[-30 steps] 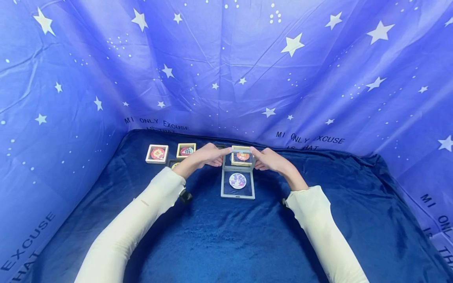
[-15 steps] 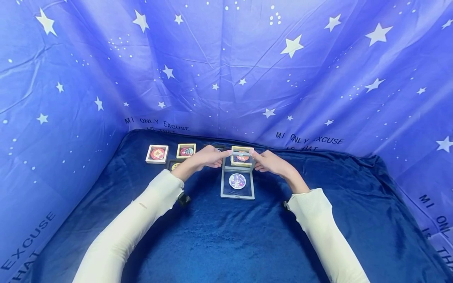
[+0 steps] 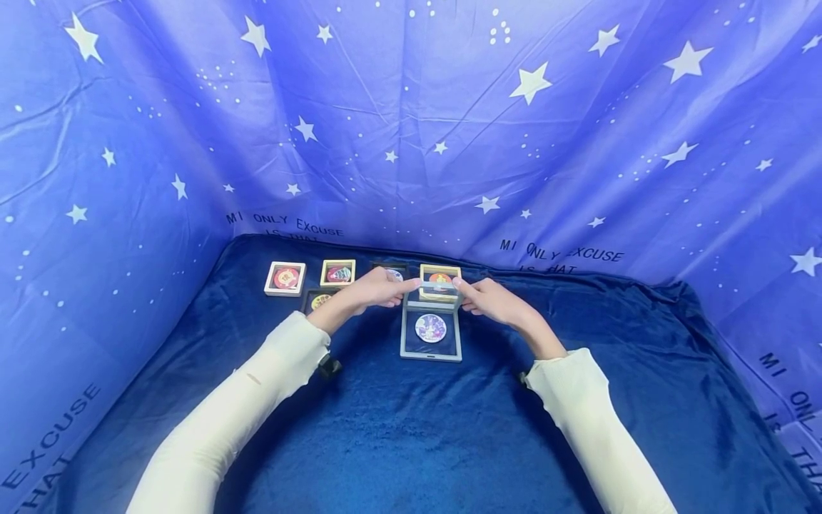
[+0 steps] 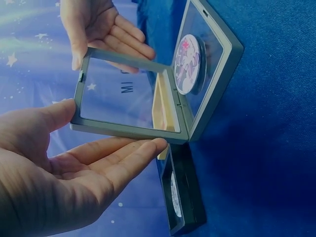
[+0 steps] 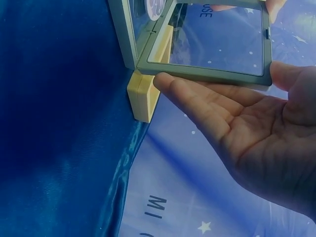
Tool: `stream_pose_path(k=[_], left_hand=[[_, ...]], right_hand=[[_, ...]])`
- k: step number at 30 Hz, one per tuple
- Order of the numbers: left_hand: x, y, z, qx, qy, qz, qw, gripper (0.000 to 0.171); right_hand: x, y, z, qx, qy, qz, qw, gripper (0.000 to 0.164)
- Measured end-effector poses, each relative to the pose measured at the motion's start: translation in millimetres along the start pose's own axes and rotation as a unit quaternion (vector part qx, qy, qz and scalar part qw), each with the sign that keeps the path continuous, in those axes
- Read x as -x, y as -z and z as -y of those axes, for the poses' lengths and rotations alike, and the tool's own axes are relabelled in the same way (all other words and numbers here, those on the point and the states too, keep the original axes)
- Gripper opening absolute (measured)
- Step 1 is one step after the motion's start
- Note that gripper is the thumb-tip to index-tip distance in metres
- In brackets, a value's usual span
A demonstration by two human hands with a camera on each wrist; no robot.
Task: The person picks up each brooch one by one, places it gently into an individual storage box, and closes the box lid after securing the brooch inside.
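A grey hinged display case (image 3: 431,357) with clear film windows stands open on the blue cloth. On the film of its lower half lies a round purple-and-white badge (image 3: 431,328). The raised lid (image 4: 133,132) is tilted up at an angle. My left hand (image 3: 382,287) pinches the lid's left side, thumb at the top corner and fingers along the side edge. On the opposite side, my right hand (image 3: 491,296) holds the lid the same way, its fingertips (image 5: 164,81) low near the hinge.
Behind the lid sits a yellow-framed case (image 3: 440,268). A dark case (image 4: 195,197) is partly hidden behind my left hand. Further left are a white-framed case (image 3: 285,291), another yellow-framed case (image 3: 337,263) and a dark case with a yellow badge (image 3: 320,300). A starry curtain (image 3: 411,128) hangs behind.
The lid's top edge has come down slightly toward me, with both hands moving along. The lower half and its badge have stayed in place.
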State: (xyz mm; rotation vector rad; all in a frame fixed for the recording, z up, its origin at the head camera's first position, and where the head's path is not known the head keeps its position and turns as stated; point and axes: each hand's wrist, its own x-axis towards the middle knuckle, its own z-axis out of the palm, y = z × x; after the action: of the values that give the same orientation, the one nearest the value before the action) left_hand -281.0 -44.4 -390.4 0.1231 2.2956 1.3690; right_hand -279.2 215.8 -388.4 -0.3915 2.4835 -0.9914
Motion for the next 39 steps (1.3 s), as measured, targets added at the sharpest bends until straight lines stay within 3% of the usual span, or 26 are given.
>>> stream_pose_path(k=[15, 24, 29, 39], left_hand=[[6.5, 3.1, 6.4, -0.017, -0.006, 0.022, 0.9996, 0.055], [5.9, 4.4, 9.9, -0.026, -0.020, 0.065, 0.9974, 0.061], [8.5, 2.2, 10.6, -0.053, -0.037, 0.054, 0.9965, 0.066], [10.4, -8.1, 12.4, -0.112, -0.055, 0.019, 0.9920, 0.070]], right_hand=[[8, 5, -5, -0.005, 0.004, 0.041, 0.999, 0.067], [5, 4, -14, 0.021, -0.005, 0.043, 0.999, 0.070], [6, -1, -16, 0.027, 0.006, 0.031, 0.999, 0.078], [9, -14, -17, 0.034, 0.037, -0.005, 0.999, 0.076]])
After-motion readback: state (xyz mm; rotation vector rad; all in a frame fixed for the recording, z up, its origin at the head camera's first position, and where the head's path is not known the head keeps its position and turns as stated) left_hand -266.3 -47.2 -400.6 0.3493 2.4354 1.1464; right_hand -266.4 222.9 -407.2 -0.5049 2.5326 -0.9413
